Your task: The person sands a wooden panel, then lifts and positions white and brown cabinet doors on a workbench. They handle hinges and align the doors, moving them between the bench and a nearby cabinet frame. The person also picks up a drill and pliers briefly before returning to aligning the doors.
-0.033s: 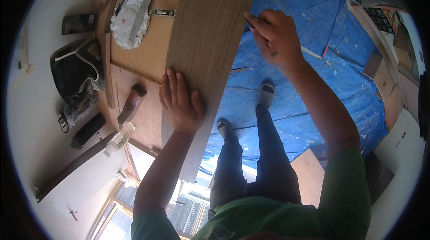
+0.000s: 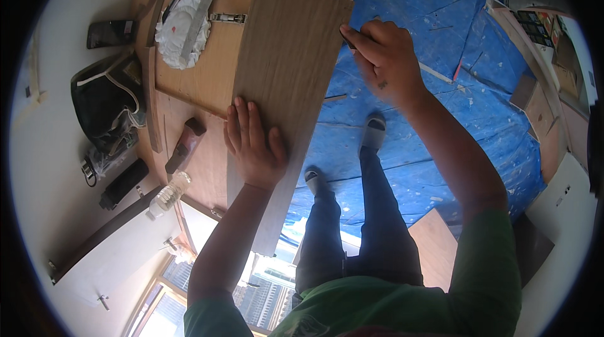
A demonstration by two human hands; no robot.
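A long brown wood-grain board (image 2: 289, 60) lies on the workbench, its right edge over the blue floor sheet. My left hand (image 2: 258, 148) lies flat on the near left part of the board, fingers stretched out and a little apart. At the board's far right edge, my right hand (image 2: 387, 57) is closed on a small dark flat piece (image 2: 345, 40). The thumb and fingers pinch this piece against or very close to the edge. Most of it is hidden in the grip, so its kind cannot be told.
On the bench (image 2: 189, 88) are a metal ruler (image 2: 206, 13) over a white crumpled cloth (image 2: 173, 38), a hinge (image 2: 228, 18), a hand plane (image 2: 185, 145) and a clear bottle (image 2: 168, 195). A phone (image 2: 111, 34) and black bag (image 2: 107, 98) sit farther left. Blue sheeting (image 2: 428, 129) with scraps covers the floor.
My right hand has slid slightly toward me along the board's right edge with the small dark piece. My left hand and the board have stayed put.
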